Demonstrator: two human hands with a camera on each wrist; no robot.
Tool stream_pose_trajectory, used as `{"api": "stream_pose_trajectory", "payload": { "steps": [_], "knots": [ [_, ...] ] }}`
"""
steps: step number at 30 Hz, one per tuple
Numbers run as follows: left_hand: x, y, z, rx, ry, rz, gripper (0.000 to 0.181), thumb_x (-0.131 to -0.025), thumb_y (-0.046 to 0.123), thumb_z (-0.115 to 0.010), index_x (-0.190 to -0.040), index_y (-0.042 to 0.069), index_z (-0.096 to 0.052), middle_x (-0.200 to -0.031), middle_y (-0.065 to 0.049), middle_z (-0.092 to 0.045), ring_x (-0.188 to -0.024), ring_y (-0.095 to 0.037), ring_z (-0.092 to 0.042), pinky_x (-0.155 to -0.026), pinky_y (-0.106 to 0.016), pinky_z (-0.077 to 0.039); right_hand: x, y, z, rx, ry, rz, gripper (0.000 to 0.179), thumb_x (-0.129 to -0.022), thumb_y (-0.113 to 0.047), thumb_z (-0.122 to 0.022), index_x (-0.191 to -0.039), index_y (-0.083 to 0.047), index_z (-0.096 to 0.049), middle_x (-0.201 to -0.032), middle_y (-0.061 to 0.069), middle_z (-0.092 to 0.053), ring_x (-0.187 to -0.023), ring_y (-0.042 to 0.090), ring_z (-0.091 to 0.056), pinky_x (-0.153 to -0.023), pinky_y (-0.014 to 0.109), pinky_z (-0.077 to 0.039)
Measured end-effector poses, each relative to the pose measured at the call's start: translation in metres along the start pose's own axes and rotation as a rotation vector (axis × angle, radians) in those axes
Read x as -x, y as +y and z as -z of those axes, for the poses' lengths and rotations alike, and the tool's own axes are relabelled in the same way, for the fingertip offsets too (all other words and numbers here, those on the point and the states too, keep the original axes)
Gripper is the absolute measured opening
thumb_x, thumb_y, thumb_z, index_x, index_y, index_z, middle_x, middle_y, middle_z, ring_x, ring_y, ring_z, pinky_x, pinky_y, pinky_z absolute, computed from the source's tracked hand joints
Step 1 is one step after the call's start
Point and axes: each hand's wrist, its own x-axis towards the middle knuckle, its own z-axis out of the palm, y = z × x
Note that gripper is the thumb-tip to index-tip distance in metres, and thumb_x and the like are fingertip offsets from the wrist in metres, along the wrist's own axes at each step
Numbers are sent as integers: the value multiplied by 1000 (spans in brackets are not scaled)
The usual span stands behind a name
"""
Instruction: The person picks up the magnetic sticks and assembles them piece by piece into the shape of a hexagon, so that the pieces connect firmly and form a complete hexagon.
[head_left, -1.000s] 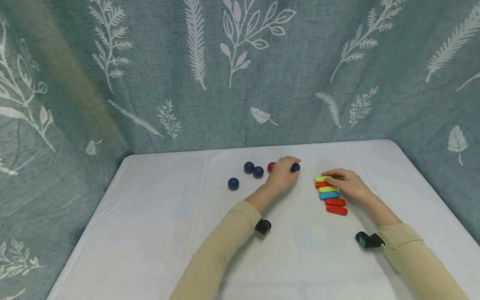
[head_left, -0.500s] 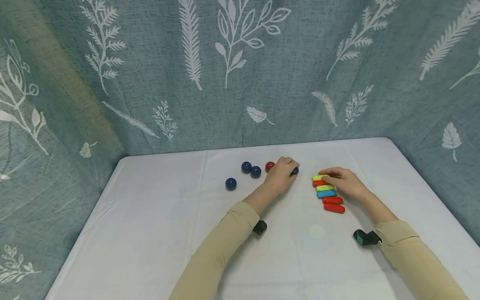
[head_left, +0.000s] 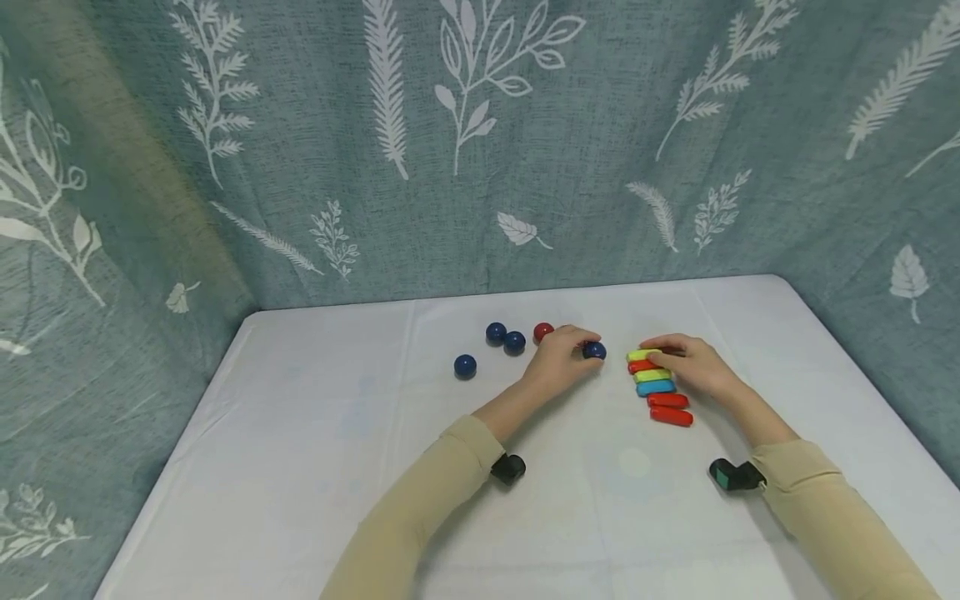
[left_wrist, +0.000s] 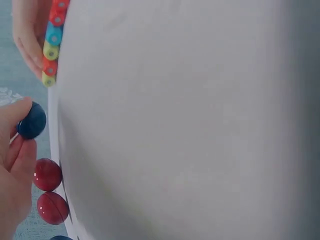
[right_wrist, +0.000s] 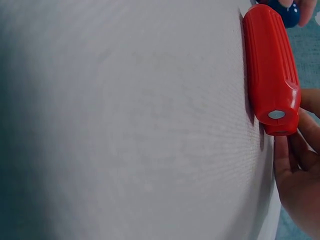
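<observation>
My left hand (head_left: 557,360) pinches a glossy dark blue ball (head_left: 595,351) between thumb and fingers. In the left wrist view this blue ball (left_wrist: 33,121) shows beside two red balls (left_wrist: 48,175), which the hand partly hides in the head view. My right hand (head_left: 693,367) is at the far end of a row of short plastic rods, its thumb and fingers around the end yellow rod (head_left: 641,356). Behind that come a red rod, another yellow rod (head_left: 654,377), a blue rod (head_left: 656,388) and two red rods (head_left: 671,416). A red rod (right_wrist: 270,65) with a metal disc in its end fills the right wrist view's edge.
Three more dark blue balls (head_left: 465,367) lie left of my left hand, two of them close together. A white cloth (head_left: 300,467) covers the table. A green leaf-patterned curtain (head_left: 420,233) hangs behind its far edge and sides.
My left hand has drawn slightly toward me with the blue ball, and thumb and fingers now show on either side of it. The right hand has stayed at the rods.
</observation>
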Motion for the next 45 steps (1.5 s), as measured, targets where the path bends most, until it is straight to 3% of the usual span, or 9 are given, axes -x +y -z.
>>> {"api": "stream_pose_trajectory", "payload": {
  "steps": [5,12,16,26,34,39,45],
  "knots": [
    [17,-1,3,230,22,28,36,-86,15,-76,-119,3,-68,-111,-4,-68,-101,-10,-63,-82,-17,-50,0,0,0,7,-3,-3,46,-101,-30,-54,-134,2,-54,-137,26,-49,-124,41,-43,-103,56,-34],
    [50,-2,11,341,-23,154,38,-84,22,-78,-119,10,-70,-107,2,-71,-100,-10,-63,-89,-25,-48,0,-1,0,9,-3,1,46,-101,-29,-54,-134,3,-54,-136,27,-48,-124,41,-43,-103,56,-34],
    [71,-2,16,364,-46,215,38,-83,24,-79,-118,13,-70,-106,5,-70,-101,-10,-62,-91,-29,-46,0,-1,-1,2,-4,5,45,-101,-28,-54,-134,3,-54,-136,27,-48,-124,41,-42,-103,56,-34],
    [119,-8,37,386,-53,285,35,-83,25,-78,-116,12,-71,-102,4,-69,-98,-13,-61,-91,-35,-47,1,2,1,-4,-11,5,47,-101,-32,-54,-134,1,-55,-137,25,-49,-123,38,-44,-100,53,-37],
    [157,-17,55,374,-16,279,34,-83,25,-78,-114,12,-72,-99,4,-70,-99,-15,-62,-94,-41,-45,2,-2,2,-7,-28,-2,48,-100,-33,-55,-134,1,-54,-139,25,-47,-125,40,-42,-103,55,-34],
    [180,-24,65,370,1,310,33,-83,27,-79,-113,15,-72,-96,7,-69,-100,-15,-61,-94,-42,-43,3,-5,5,-16,-58,-13,49,-101,-34,-53,-136,0,-53,-141,26,-45,-127,40,-40,-104,55,-33],
    [194,-31,68,398,-3,316,34,-84,27,-78,-114,14,-71,-102,3,-69,-100,-16,-61,-91,-36,-45,2,-6,9,-43,-102,-12,50,-102,-33,-52,-137,2,-51,-142,26,-44,-129,41,-37,-106,57,-31]
  ]
}}
